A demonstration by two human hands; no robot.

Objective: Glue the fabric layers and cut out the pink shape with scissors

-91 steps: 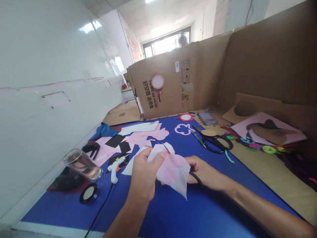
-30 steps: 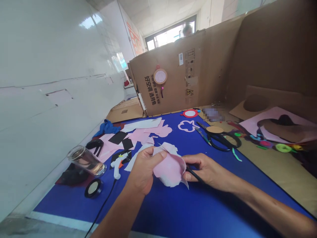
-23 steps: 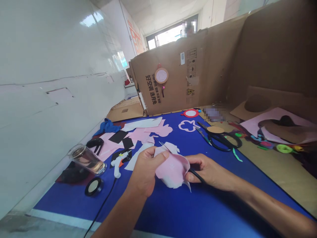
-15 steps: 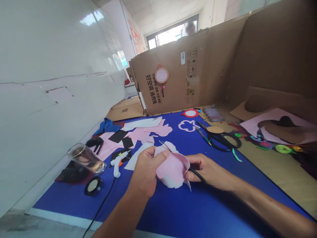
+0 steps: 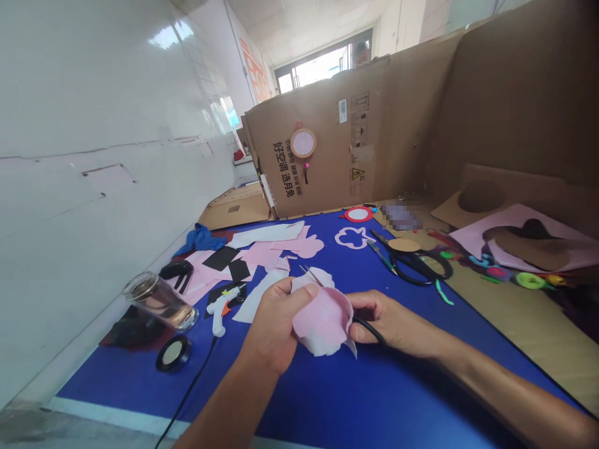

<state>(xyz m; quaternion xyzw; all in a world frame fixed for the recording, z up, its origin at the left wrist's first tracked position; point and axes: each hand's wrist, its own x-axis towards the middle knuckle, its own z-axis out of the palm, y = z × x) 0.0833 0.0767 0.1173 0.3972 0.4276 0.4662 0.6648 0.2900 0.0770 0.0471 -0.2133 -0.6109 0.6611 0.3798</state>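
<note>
My left hand (image 5: 274, 324) pinches a curved pink sheet (image 5: 322, 321) above the blue mat (image 5: 327, 399). My right hand (image 5: 388, 321) grips the black handles of a pair of scissors (image 5: 369, 327); their thin blades (image 5: 311, 275) poke out past the top edge of the sheet. Most of the scissors are hidden behind the pink sheet. Both hands are closed around what they hold.
A glass jar (image 5: 159, 300), a black-rimmed lid (image 5: 171, 353), a white glue gun (image 5: 219, 304) with its black cord (image 5: 187, 393) and pink and black scraps (image 5: 243, 262) lie at left. Black scissors (image 5: 416, 265) and coloured bits lie at right. Cardboard walls (image 5: 355, 137) stand behind.
The pink sheet is smaller and rounder than three seconds ago, its long lower corner gone. Over the last second both hands have stayed almost still.
</note>
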